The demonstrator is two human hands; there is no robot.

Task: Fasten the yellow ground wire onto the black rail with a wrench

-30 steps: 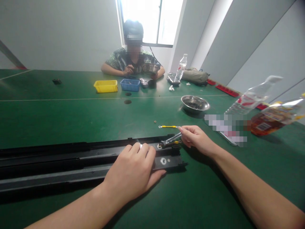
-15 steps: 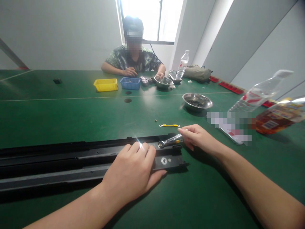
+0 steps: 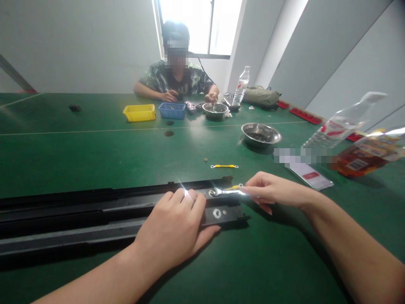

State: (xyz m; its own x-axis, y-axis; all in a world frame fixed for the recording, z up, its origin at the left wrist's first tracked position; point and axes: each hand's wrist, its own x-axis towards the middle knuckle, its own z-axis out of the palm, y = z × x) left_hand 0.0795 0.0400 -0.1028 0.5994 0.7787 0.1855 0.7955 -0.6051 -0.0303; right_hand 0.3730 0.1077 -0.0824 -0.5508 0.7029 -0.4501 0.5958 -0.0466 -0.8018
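A long black metal rail [image 3: 79, 213] lies across the green table [image 3: 95, 156] in front of me. My left hand [image 3: 175, 228] rests flat on the rail near its right end, fingers pressed down on it. My right hand [image 3: 274, 192] pinches the handle of a small silver wrench [image 3: 226, 192] whose head sits on a fastener at the rail's right end. A short yellow wire [image 3: 224, 166] with ring terminals lies just beyond, with a small washer [image 3: 206, 160] to its left.
A steel bowl [image 3: 261, 134] of dark parts stands to the right, with two plastic bottles [image 3: 341, 124] lying at the far right. Across the table a person sits behind a yellow bin [image 3: 139, 112], a blue bin [image 3: 172, 110] and another steel bowl [image 3: 215, 110].
My right hand has swung the wrench handle toward me, so the wrench now lies nearly level. The person opposite set a steel bowl down on the table. My left hand stayed put.
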